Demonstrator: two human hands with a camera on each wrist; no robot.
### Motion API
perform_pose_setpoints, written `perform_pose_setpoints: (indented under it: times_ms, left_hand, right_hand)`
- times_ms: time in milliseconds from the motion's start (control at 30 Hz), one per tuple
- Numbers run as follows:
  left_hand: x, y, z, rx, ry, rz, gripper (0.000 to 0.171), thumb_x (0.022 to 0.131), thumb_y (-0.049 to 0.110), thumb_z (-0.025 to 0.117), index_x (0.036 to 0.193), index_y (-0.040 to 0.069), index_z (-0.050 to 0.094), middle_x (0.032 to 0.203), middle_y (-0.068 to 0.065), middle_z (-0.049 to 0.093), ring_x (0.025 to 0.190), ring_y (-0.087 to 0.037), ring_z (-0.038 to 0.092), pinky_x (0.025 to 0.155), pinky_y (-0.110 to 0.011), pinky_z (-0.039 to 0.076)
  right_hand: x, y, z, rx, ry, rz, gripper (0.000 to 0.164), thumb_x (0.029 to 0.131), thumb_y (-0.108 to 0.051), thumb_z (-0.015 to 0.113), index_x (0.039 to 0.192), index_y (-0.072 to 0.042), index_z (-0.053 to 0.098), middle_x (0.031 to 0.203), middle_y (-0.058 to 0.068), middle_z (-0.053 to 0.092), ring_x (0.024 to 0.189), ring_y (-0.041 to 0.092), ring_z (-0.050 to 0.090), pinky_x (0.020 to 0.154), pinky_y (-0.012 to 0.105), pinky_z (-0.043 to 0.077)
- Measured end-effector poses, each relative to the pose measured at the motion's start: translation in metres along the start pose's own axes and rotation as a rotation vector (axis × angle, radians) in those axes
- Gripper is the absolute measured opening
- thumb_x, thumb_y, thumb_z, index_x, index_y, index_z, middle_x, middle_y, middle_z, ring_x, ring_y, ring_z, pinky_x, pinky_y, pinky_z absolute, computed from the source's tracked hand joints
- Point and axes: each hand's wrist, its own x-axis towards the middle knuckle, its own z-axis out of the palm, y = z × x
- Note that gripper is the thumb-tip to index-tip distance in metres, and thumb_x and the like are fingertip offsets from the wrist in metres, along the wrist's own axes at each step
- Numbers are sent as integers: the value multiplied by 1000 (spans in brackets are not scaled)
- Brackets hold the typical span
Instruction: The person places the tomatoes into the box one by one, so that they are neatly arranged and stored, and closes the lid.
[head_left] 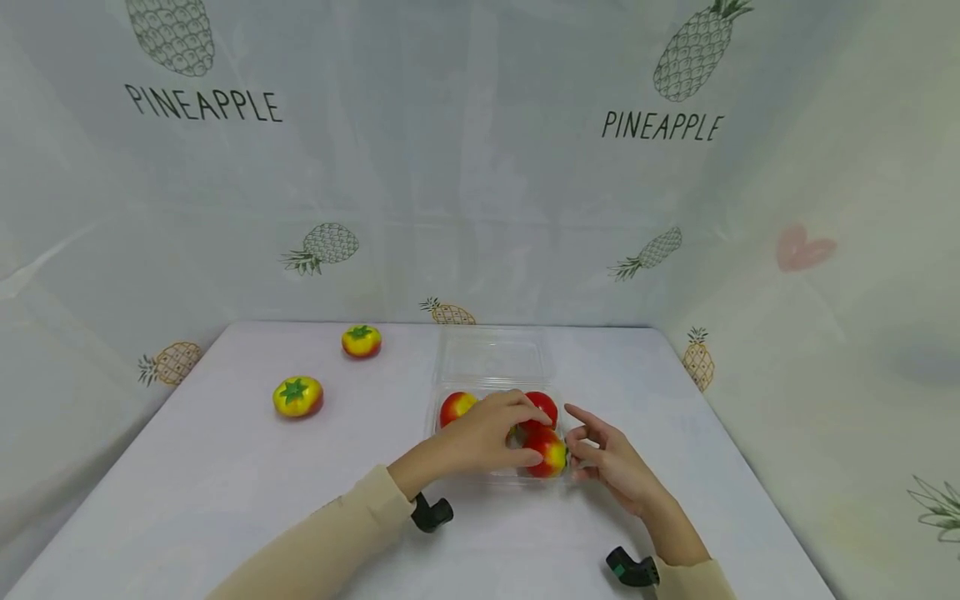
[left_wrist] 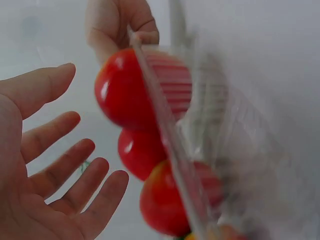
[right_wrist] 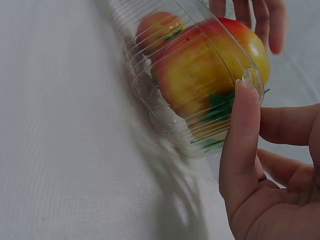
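A clear plastic box (head_left: 435, 421) holds several red-and-yellow, tomato-like fruits with green calyxes. My left hand (head_left: 487, 429) hovers over the box, its fingers spread above the front right fruit (head_left: 546, 457). In the left wrist view its fingertips (left_wrist: 119, 180) are apart from the red fruits (left_wrist: 122, 90). At the box's right edge, my right hand (head_left: 609, 467) pinches the rim with thumb (right_wrist: 240, 130) and index finger, beside a fruit (right_wrist: 200, 70) lying with its green calyx toward this hand. My left hand partly covers the back left fruit (head_left: 456, 407).
The box's clear lid (head_left: 495, 354) lies open behind it. Two more such fruits, one nearer (head_left: 297, 397) and one farther back (head_left: 362, 341), rest on the white table (head_left: 187, 483) to the left. A pineapple-print cloth (head_left: 465, 167) hangs behind the table.
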Motion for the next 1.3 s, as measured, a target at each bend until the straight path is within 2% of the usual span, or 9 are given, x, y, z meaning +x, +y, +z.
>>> perform_pose_setpoints:
  times_ms: [167, 367, 467, 600, 733, 867, 1033, 1300]
  left_hand:
    - [-18, -15, -26, -34, 40, -39, 46, 95, 41, 80, 138, 28, 70, 136, 4, 64, 127, -17, 55, 99, -38, 58]
    - [-50, -43, -66, -23, 133, -100, 42, 95, 36, 81, 135, 30, 70, 136, 5, 63, 126, -18, 57, 104, -45, 57]
    - [-70, -63, -85, 1, 194, -133, 45, 95, 34, 82, 137, 29, 69, 137, 5, 63, 121, -21, 61, 100, -45, 59]
    - [-98, -95, -107, 41, 274, -183, 46, 95, 31, 83, 138, 23, 69, 140, -3, 64, 118, -29, 64, 94, -48, 60]
    - [-127, -129, -124, 59, 314, -247, 46, 95, 28, 83, 138, 18, 69, 140, -8, 63, 121, -33, 64, 97, -54, 59]
    - [-153, -160, -134, 50, 321, -320, 46, 98, 30, 80, 140, 17, 66, 139, -9, 62, 124, -37, 61, 101, -59, 56]
    - [-181, -190, -137, 35, 329, -386, 52, 99, 32, 79, 145, 16, 62, 144, -14, 58, 130, -41, 56, 104, -64, 53]
    - [-209, -225, -132, 20, 322, -401, 57, 100, 37, 76, 148, 12, 58, 147, -19, 55, 131, -43, 53, 103, -63, 53]
  right_hand:
    - [1, -1, 1, -7, 3, 6, 71, 107, -21, 65, 168, -13, 29, 124, 19, 50, 90, 22, 61, 76, 25, 61]
    - [1, -1, 1, -5, 5, 5, 71, 107, -21, 65, 168, -11, 29, 123, 18, 50, 90, 22, 61, 75, 25, 61]
    - [0, 0, 1, -2, 11, 9, 71, 107, -21, 65, 168, -11, 29, 123, 17, 50, 90, 22, 61, 76, 25, 61]
    - [0, 0, 1, 1, 13, 14, 72, 107, -21, 65, 168, -12, 29, 122, 17, 50, 90, 22, 61, 76, 25, 61]
    - [0, 0, 2, 3, 8, 16, 71, 107, -21, 64, 168, -13, 29, 122, 17, 50, 90, 22, 61, 75, 25, 61]
    - [1, -1, 2, 2, 10, 17, 71, 107, -21, 64, 168, -13, 29, 123, 17, 50, 89, 22, 61, 75, 25, 60]
    - [0, -2, 2, -2, 11, 12, 71, 107, -20, 64, 168, -12, 29, 122, 17, 50, 89, 22, 61, 75, 25, 60]
    - [0, 0, 2, 11, 2, -6, 71, 107, -19, 64, 168, -10, 28, 120, 15, 49, 86, 20, 60, 73, 26, 61]
